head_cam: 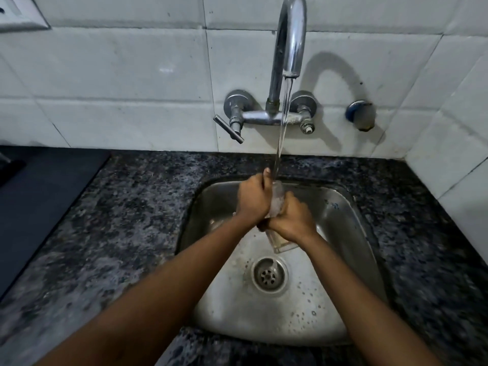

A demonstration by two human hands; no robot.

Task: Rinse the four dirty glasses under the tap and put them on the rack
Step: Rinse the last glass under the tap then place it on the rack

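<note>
— What is in the sink (351,233) at this moment?

— A clear glass (277,200) is held over the basin, under the tap (290,38). A stream of water (282,122) falls from the spout to its upper end. Another clear glass (284,245) lies on the sink floor, just beside the drain (269,276).

— How do the hands hold it?

— The left hand (253,199) is closed around the upper part of the held glass, thumb up at the rim. The right hand (293,220) is closed around its lower part. Water seems to be inside; how much, I cannot tell.
</note>
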